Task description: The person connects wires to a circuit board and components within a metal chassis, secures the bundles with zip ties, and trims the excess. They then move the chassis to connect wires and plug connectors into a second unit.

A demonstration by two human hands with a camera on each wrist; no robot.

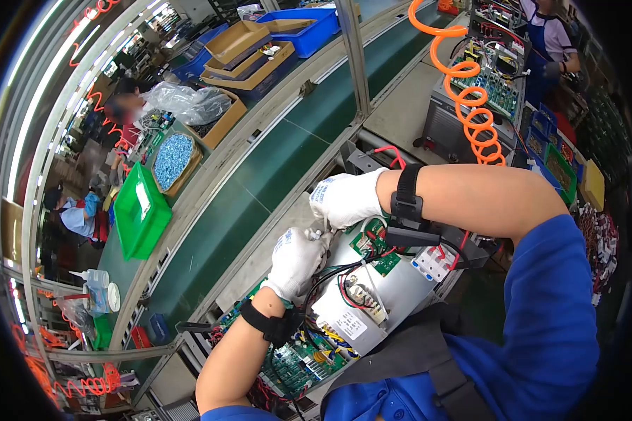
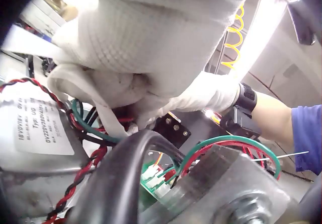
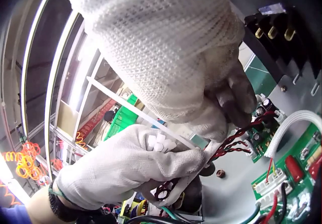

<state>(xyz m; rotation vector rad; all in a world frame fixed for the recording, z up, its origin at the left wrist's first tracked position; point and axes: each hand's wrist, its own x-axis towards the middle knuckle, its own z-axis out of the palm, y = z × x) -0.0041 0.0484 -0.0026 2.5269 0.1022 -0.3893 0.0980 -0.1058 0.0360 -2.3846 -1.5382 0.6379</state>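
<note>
Both hands wear white knit gloves and meet over an opened electronics unit with a grey metal panel. My left hand pinches a white cable tie, whose long tail sticks out up and left in the right wrist view. Small white plastic pieces sit within the left hand's grasp. The fingertips of my right hand pinch the tie close by, where it meets red-and-black twisted wires. Below the left hand, the tie's loop hangs around wires. A labelled metal-cased part stands beside the left hand.
Green circuit boards and black cables lie right under the hands. Beyond the unit runs a green conveyor, with a green bin on its far side. An orange coiled hose hangs near the right arm. Another opened unit stands behind.
</note>
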